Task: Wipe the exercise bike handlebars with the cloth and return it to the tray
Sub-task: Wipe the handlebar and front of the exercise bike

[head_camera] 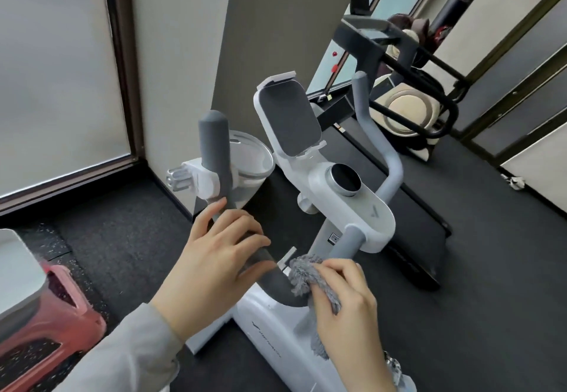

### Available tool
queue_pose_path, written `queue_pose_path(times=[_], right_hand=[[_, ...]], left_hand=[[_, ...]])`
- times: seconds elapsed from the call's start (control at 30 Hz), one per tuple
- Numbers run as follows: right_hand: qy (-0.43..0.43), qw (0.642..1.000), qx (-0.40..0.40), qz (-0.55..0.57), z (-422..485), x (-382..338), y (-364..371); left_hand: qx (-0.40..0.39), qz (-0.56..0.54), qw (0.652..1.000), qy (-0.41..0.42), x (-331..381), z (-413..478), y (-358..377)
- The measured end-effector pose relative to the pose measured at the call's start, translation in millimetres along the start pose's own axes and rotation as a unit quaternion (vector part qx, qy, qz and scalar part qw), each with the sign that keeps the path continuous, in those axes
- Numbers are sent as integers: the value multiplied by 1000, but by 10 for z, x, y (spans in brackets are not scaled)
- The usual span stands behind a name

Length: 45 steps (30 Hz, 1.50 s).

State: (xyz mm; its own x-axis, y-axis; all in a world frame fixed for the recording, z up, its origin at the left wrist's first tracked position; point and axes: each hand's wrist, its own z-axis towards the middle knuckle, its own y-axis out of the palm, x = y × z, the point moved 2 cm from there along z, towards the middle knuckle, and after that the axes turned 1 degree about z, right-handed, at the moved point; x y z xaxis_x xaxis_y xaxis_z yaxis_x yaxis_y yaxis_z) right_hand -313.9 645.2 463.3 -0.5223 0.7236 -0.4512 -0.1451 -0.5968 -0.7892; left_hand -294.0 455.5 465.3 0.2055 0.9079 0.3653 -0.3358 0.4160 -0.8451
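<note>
While the left hand (pixel 214 250) is wrapped around the dark grey padded handlebar (pixel 214 158) of the white exercise bike (pixel 343 207), the right hand (pixel 340 296) is clamped on a fluffy grey microfibre cloth (pixel 306 275), pressing it against the bar's lower bend.

Risks, as judged: the cloth's loose tail hangs below the right hand and may snag on the small white bracket (pixel 287 258) just beside it; a hard stroke could knock the round black-faced dial (pixel 345 181) or the tilted grey tablet holder (pixel 288 118) above.

Room: the left grip's upper length is free for upward strokes, though the white clip-on cup holder (pixel 245 161) touches it partway. The pale grey right handlebar (pixel 368 121) stands apart, untouched, with open black floor (pixel 491 269) behind.

Tray: not identifiable in view; a pink perforated crate (pixel 61 308) sits at the lower left.
</note>
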Motion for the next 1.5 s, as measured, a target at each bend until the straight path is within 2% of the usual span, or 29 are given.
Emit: queue_pose_path(times=[0.2, 0.47, 0.67, 0.77, 0.93, 1.17, 1.5], right_hand=[[-2, 1000, -1, 8, 175, 361, -46], [-9, 998, 58, -18, 628, 965, -89], [26, 986, 126, 103, 240, 870, 56], [10, 973, 156, 168, -87, 678, 171], [11, 960, 194, 201, -160, 819, 201], [101, 919, 304, 231, 189, 1183, 262], [226, 838, 281, 409, -244, 815, 461]], left_hand=[[-10, -20, 1000, -10, -22, 1, 35], [12, -40, 999, -22, -8, 3, 75], [33, -36, 998, -25, 18, 15, 95], [39, -38, 998, -21, 28, 20, 98], [36, -28, 999, -14, 54, 45, 124], [28, -7, 1000, -8, -16, 48, 157], [25, -7, 1000, -6, -15, 27, 150]])
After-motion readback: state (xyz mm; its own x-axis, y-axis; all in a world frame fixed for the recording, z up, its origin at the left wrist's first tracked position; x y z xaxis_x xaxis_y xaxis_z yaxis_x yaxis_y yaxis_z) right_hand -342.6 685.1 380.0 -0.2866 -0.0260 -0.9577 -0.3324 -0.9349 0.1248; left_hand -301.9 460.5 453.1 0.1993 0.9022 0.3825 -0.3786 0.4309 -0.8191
